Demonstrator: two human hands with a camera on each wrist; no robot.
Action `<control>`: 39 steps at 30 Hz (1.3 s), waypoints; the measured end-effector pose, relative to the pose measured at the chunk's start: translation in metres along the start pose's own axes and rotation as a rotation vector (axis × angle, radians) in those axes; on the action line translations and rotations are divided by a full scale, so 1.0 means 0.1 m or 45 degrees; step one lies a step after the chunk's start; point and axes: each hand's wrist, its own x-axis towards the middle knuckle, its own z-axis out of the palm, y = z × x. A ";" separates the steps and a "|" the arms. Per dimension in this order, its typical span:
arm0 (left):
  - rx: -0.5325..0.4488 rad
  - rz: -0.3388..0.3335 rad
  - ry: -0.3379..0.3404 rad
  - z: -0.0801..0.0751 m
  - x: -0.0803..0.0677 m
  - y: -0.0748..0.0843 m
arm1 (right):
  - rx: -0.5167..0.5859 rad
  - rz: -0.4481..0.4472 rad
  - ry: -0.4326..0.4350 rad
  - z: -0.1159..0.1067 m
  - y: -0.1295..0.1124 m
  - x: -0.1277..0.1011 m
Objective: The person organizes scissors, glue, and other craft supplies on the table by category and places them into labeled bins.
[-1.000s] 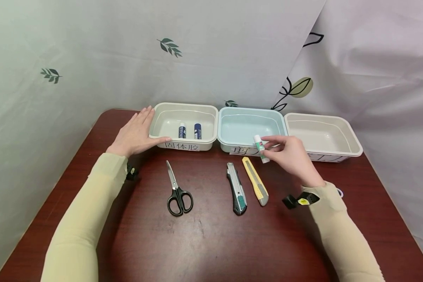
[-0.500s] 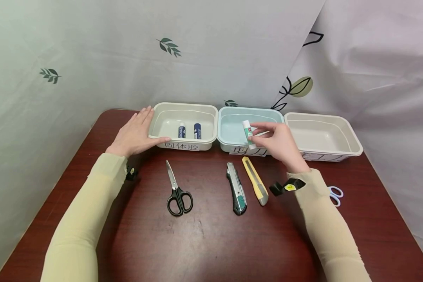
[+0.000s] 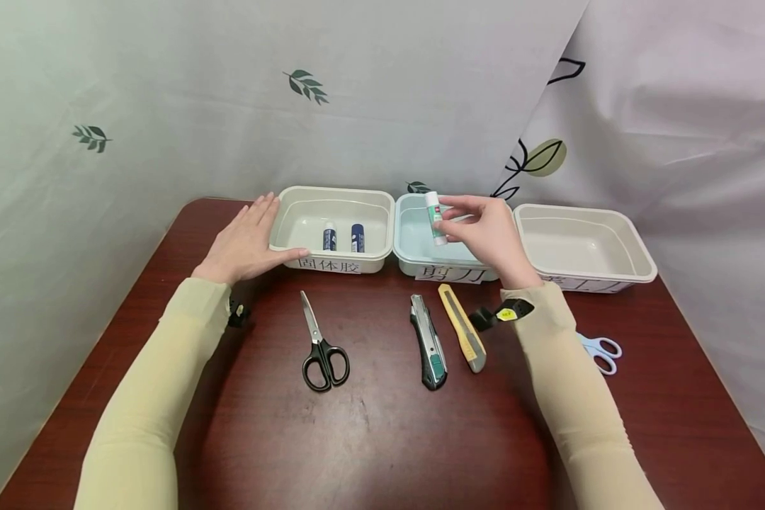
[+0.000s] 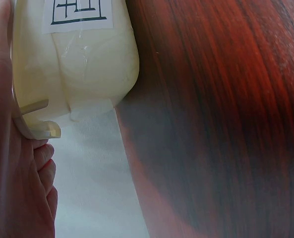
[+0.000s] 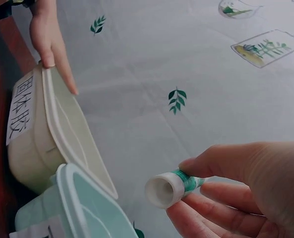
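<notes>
Left bin (image 3: 334, 202) and blue bin (image 3: 411, 230) line the far edge of the bench (image 3: 280, 446); a gap parts black scissors (image 3: 319, 347) from black cutter (image 3: 428, 341). The right hand (image 3: 489, 232) pinches the glue stick (image 3: 435, 219), seemingly above the blue bin, long axis running near to far, hollow end near. The left hand (image 3: 241, 241), fingers straight, touches the left bin.

The leftmost bin (image 3: 334, 205) holds two glue sticks (image 3: 357, 239).

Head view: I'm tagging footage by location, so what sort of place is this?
Probably an indoor staged tabletop workspace, judging by the dark table, the three labelled tubs along its far edge and the leaf-patterned sheet behind.
</notes>
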 end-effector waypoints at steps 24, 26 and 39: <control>0.001 -0.004 0.000 -0.01 0.00 -0.01 | 0.238 0.162 -0.110 0.37 -0.17 0.50; 0.003 -0.001 0.003 -0.02 0.01 -0.01 | 0.235 0.177 -0.119 0.42 -0.16 0.52; -0.010 -0.012 -0.012 -0.01 -0.01 0.00 | 0.232 0.246 -0.159 0.68 -0.07 0.54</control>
